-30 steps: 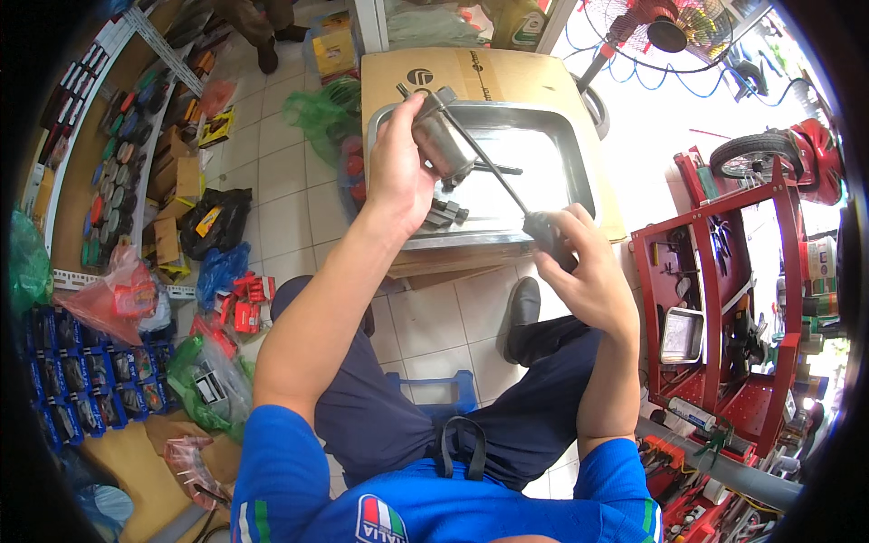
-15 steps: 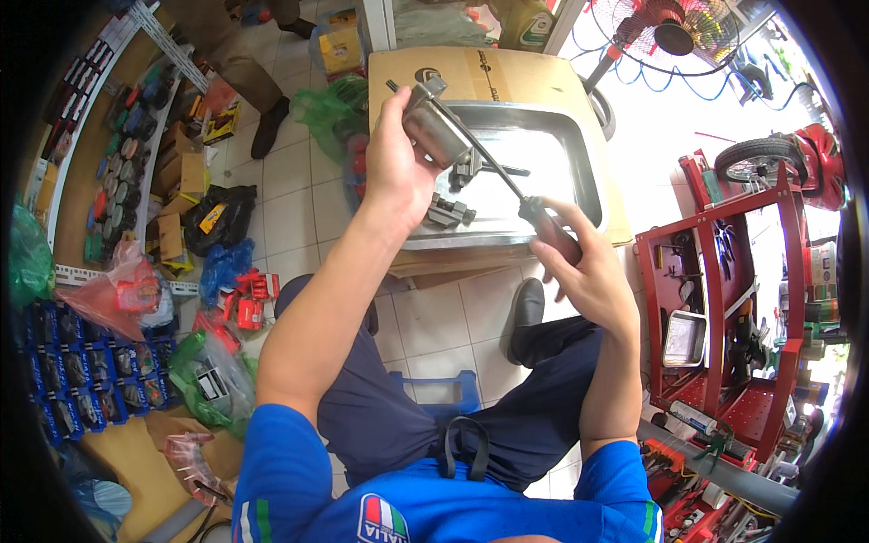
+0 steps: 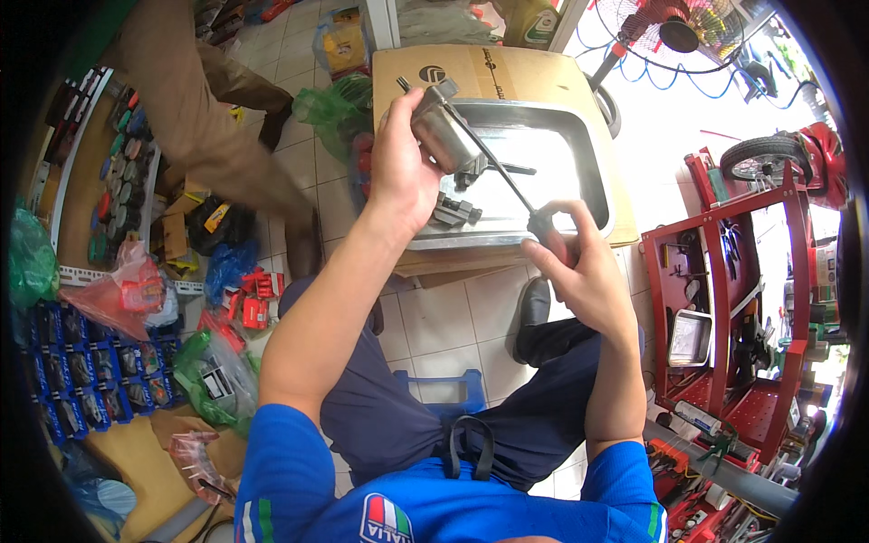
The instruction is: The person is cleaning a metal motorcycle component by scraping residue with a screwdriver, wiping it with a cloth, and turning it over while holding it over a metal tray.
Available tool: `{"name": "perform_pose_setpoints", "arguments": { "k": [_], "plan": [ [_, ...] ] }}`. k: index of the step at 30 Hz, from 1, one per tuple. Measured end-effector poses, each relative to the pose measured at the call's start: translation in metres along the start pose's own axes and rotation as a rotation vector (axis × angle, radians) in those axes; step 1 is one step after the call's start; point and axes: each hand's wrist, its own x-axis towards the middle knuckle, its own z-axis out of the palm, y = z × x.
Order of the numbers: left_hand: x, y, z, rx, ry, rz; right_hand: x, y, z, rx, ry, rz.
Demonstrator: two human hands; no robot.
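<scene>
My left hand [image 3: 398, 176] is wrapped round a cylindrical grey metal motor [image 3: 442, 134] that looks like a starter motor, tilted with its short shaft up and to the left. In my right hand [image 3: 587, 282] is the dark handle of a long screwdriver [image 3: 509, 177]. The screwdriver's shaft slants up across the motor's right side, its tip at the motor's upper end; exact contact is hard to see. Below both lies a shallow metal tray [image 3: 595, 167]. A dark metal clamp-like part [image 3: 455, 210] rests in it, and another dark part [image 3: 516, 169] is partly hidden behind the screwdriver.
The tray stands on a cardboard box [image 3: 534, 77]. Another person's legs [image 3: 195, 127] are close on the left, near bagged parts [image 3: 217, 371] and blue bins [image 3: 86, 371]. A red tool rack [image 3: 797, 271] stands right, a fan [image 3: 679, 34] behind. A blue stool [image 3: 466, 391] shows below me.
The other person has stepped nearer on the left. My right fingers have shifted on the screwdriver handle, with the thumb and forefinger now curled round it. The motor stays in my left hand.
</scene>
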Motion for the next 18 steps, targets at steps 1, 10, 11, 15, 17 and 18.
{"name": "perform_pose_setpoints", "arguments": {
  "k": [1,10,11,15,17,18],
  "plan": [
    [0.0,-0.001,0.0,0.003,0.014,-0.011,-0.001,-0.003,0.0,-0.091,-0.006,0.012],
    [0.001,0.007,0.001,-0.021,0.038,0.0,-0.001,0.0,-0.004,0.139,-0.115,0.034],
    [0.0,0.009,-0.002,-0.006,0.043,0.012,0.0,0.003,0.001,0.084,-0.078,-0.07],
    [0.001,0.009,-0.001,-0.031,0.032,-0.004,-0.002,0.015,-0.002,-0.103,-0.014,-0.211],
    [0.003,0.011,-0.002,0.003,0.031,0.012,0.003,0.021,-0.007,-0.116,-0.042,-0.249],
    [0.003,0.011,-0.002,-0.004,0.028,0.008,0.006,0.023,-0.004,-0.111,0.02,-0.322]
  ]
}}
